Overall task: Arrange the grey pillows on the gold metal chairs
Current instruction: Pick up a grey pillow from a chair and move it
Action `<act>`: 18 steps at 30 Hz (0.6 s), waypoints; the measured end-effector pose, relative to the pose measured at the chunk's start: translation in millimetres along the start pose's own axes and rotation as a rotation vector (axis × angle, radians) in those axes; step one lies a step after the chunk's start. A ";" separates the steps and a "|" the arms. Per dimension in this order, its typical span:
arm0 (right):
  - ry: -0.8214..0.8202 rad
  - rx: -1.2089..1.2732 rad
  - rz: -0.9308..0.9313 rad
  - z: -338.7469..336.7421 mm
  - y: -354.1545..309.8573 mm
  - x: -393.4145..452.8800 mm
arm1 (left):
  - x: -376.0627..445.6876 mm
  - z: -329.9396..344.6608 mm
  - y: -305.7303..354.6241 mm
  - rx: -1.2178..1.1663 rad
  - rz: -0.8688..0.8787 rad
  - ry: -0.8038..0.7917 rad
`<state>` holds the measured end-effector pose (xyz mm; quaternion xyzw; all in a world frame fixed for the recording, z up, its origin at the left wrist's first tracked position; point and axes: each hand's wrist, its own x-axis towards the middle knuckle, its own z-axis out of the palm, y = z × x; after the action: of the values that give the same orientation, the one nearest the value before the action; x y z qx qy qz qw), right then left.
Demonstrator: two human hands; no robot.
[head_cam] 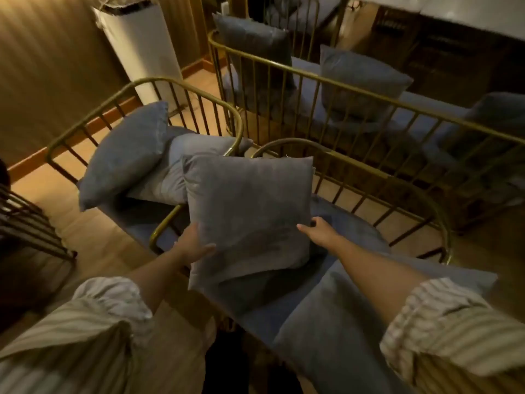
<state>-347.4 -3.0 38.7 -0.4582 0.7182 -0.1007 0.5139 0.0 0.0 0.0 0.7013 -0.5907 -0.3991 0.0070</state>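
Note:
A square grey pillow [250, 211] is held upright over the near gold metal chair [420, 214]. My left hand [196, 245] grips its lower left edge and my right hand [318, 231] grips its right edge. Another grey pillow [125, 155] leans in the left gold chair [93, 109], with a paler pillow [184, 166] lying beside it. A further grey pillow [335, 336] lies on the near chair's seat by my right arm.
A gold metal bench [369, 92] at the back holds several grey pillows, such as the middle pillow [360, 78]. A white floor-standing unit [142, 44] stands by the wall. A dark wire rack [25, 223] sits at left. Wooden floor lies between the chairs.

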 end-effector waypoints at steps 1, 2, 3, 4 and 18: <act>0.013 0.040 0.021 2.1 -2.5 6.3 | 12.6 1.3 -2.6 -0.023 0.034 0.055; 0.032 0.071 0.063 3.1 -6.2 13.0 | 22.1 -1.5 -1.7 -0.054 -0.007 0.120; 0.049 0.107 0.086 5.6 -6.6 19.3 | 28.4 -1.4 1.9 -0.131 -0.063 0.174; 0.062 0.130 0.107 7.8 -6.4 24.4 | 29.7 -3.1 8.8 -0.216 -0.133 0.195; 0.196 0.558 0.279 19.0 -2.7 128.8 | 124.4 -5.9 24.0 -0.297 -0.339 0.248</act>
<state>-336.8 -96.4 -51.4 -0.1852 0.7647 -0.2658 0.5570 -18.4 -113.7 -53.0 0.8252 -0.3943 -0.3877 0.1152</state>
